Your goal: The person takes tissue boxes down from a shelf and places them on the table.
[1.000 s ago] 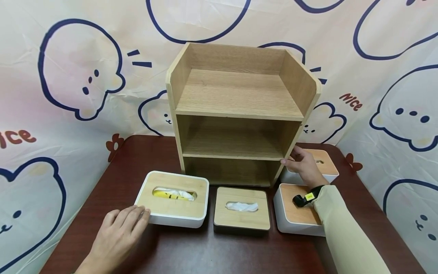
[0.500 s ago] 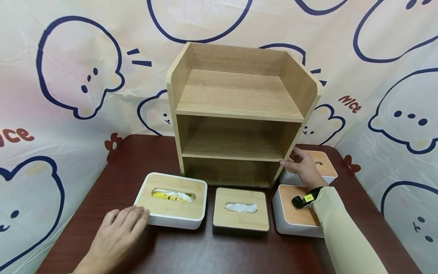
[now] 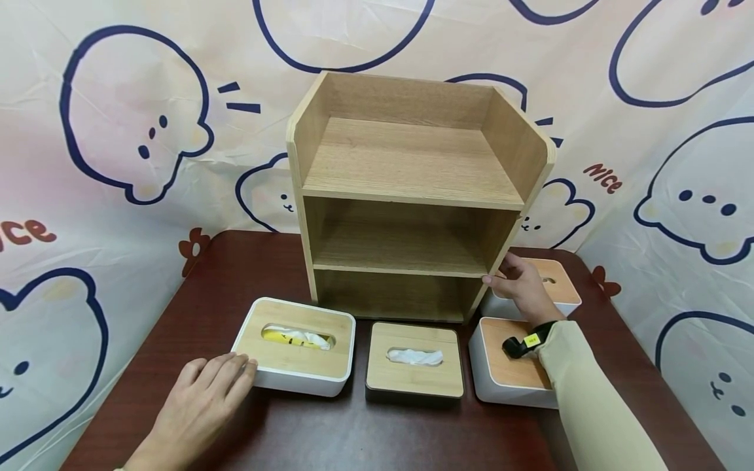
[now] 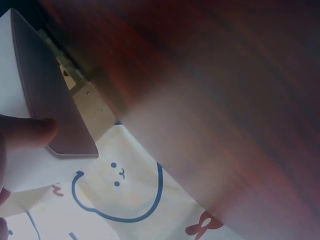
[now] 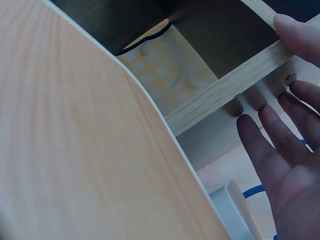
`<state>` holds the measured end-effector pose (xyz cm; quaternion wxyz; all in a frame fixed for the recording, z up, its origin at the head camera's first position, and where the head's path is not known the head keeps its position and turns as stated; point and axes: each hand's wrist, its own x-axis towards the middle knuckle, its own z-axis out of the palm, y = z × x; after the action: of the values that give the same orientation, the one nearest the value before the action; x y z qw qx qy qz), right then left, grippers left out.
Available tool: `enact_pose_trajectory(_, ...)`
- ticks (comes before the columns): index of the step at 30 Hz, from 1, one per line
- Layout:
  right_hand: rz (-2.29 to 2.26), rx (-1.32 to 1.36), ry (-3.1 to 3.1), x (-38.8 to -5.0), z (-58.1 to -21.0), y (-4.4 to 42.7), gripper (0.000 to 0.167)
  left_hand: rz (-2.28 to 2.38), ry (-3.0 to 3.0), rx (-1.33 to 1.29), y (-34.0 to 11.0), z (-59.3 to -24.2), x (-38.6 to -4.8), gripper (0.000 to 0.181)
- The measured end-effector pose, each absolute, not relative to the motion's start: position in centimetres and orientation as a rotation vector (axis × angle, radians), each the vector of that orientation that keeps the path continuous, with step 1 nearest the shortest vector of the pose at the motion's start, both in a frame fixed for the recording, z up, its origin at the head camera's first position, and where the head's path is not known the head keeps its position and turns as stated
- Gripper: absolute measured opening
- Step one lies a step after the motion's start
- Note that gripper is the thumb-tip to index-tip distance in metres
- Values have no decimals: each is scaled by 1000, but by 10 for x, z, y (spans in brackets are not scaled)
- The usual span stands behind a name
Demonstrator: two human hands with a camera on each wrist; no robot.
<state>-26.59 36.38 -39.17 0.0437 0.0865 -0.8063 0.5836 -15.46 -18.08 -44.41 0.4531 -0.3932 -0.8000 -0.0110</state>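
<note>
My left hand (image 3: 203,403) grips the near left corner of a white tissue box (image 3: 300,353) with a pale wooden lid. White tissue and yellow packaging show through its slot. In the left wrist view the thumb presses the box's shaded face; the other fingers are mostly out of frame. At the right, my right hand (image 3: 523,288) holds the side panel of a wooden shelf unit (image 3: 412,160). The right wrist view shows the thumb (image 5: 300,37) at the panel's front edge and the fingertips at its outer face.
A smaller black tissue box (image 3: 415,381) stands before the shelf unit. To its right is a white tissue box (image 3: 501,356), partly under my right sleeve (image 3: 595,392), with another white tissue box (image 3: 562,281) behind it. All stand on a dark red-brown table (image 3: 383,438) against a cartoon-print cloth backdrop (image 3: 677,261).
The white tissue box at my left hand has shifted slightly left and nearer, widening its gap to the black one. My right hand keeps its place on the shelf unit.
</note>
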Motion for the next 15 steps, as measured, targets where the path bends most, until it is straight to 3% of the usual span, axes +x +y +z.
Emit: enact_pose_trajectory(15,1814,267,-2450,-265,-389,361,69,-23,-2021,-998,-183,-447,-154,30)
